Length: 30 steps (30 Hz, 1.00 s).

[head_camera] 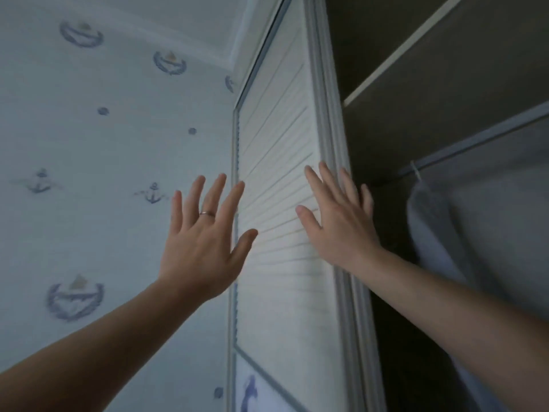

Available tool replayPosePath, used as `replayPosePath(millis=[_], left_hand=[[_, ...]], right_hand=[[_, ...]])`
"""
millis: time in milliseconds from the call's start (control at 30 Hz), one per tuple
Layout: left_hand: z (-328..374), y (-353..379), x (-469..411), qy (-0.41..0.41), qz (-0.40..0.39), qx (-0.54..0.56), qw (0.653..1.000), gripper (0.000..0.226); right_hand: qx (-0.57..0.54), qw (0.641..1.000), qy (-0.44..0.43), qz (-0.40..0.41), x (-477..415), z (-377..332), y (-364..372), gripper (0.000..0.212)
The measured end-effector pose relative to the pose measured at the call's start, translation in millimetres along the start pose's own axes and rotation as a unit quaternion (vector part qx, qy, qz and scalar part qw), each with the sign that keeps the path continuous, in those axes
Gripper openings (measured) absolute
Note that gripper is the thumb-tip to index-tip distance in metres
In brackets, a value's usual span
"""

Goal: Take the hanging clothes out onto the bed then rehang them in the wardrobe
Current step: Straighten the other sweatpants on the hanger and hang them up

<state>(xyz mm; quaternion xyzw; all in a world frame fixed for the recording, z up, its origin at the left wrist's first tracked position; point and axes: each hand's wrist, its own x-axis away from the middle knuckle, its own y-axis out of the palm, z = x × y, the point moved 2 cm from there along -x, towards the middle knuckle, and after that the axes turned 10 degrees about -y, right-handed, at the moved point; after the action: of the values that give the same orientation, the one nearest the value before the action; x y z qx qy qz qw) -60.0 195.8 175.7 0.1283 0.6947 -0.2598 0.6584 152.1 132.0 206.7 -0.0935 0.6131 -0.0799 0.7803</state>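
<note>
- View looks up at a white wardrobe door (pixel 279 144) with horizontal wooden slats and a pale grey frame. The wardrobe beside it stands open and dark inside.
- The left hand (pixel 202 242) is raised with all 5 fingers straight and spread, holding nothing. It sits at the door's left edge, in front of pale blue wallpaper (pixel 89 144) printed with anchors and ships. Blur hides whether it touches the door. A thin silver ring (pixel 207 214) is on 1 finger.
- The right hand (pixel 338 224) is also spread and gripping nothing. Its palm appears to lie flat on the slats, with fingertips reaching the door's right frame.
- Inside the wardrobe, to the right, 1 pale grey-white soft garment (pixel 475 233) hangs on a white hanger (pixel 416 172) from a grey metal rail (pixel 475 138). It is well apart from both hands. A light-edged shelf (pixel 401 58) runs above the rail.
- Judgement: the garment looks light, limp and not fragile, and its cloth would probably slide off the hanger if tugged.
- Judgement: the best hold is the hanger's hook or neck, lifting up to clear the rail, with the other hand under the draped cloth.
- No bed is in view.
</note>
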Motion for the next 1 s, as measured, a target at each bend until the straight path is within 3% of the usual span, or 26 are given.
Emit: replayPosePath(millis=[267, 533, 733, 1000], left_hand=[[-207.4, -111.6, 149.6, -0.11, -0.086, -0.097, 0.985, 0.074], [-348.4, -242.8, 344.5, -0.237, -0.2, -0.22, 0.925, 0.078], [-399.4, -339.1, 495.4, -0.385, -0.254, -0.299, 0.835, 0.077], [-429.9, -423.8, 645.2, -0.554, -0.297, -0.384, 0.676, 0.078]], right_hand=[[-0.194, 0.974, -0.072, -0.095, 52.6, -258.8, 78.9, 0.066], [-0.405, 0.884, -0.129, -0.194, 160.7, -518.6, 115.4, 0.067], [-0.492, 0.795, -0.205, -0.288, 261.5, -679.6, 114.6, 0.069], [-0.569, 0.669, -0.277, -0.39, 349.6, -841.2, 129.6, 0.07]])
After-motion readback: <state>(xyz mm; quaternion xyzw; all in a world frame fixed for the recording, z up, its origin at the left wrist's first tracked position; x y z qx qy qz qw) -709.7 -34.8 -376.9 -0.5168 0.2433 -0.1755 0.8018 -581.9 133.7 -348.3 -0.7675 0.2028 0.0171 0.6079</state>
